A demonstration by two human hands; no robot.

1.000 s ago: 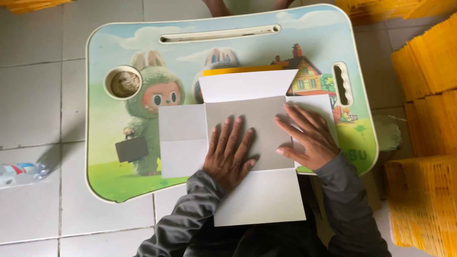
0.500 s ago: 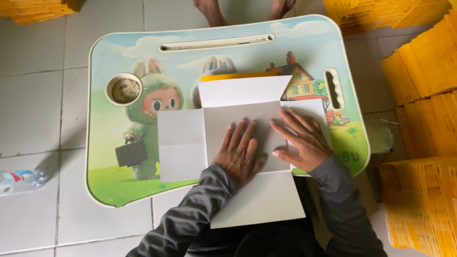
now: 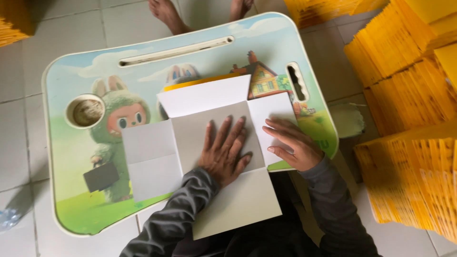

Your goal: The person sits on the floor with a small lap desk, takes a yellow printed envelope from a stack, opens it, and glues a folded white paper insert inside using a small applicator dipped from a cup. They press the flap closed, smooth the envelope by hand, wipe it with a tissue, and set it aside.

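A white, cross-shaped flat paper sheet (image 3: 152,157) with fold creases lies on a small lap table (image 3: 71,190) printed with a cartoon creature and a house. My left hand (image 3: 223,150) lies flat, fingers spread, on the grey middle panel of the sheet. My right hand (image 3: 288,143) rests on the sheet's right flap, fingers pointing left and pressing it down. A yellow sheet (image 3: 200,82) peeks out from under the top flap. Both arms wear dark grey sleeves.
Tall stacks of yellow sheets (image 3: 409,85) stand on the right, with more at the top left corner (image 3: 14,21). Another person's bare feet (image 3: 166,14) show beyond the table's far edge. A cup hole (image 3: 85,111) is in the table's left side. The floor is tiled.
The view has tilted a little. My right hand has slid slightly over the right flap; my left hand stays flat on the middle panel.
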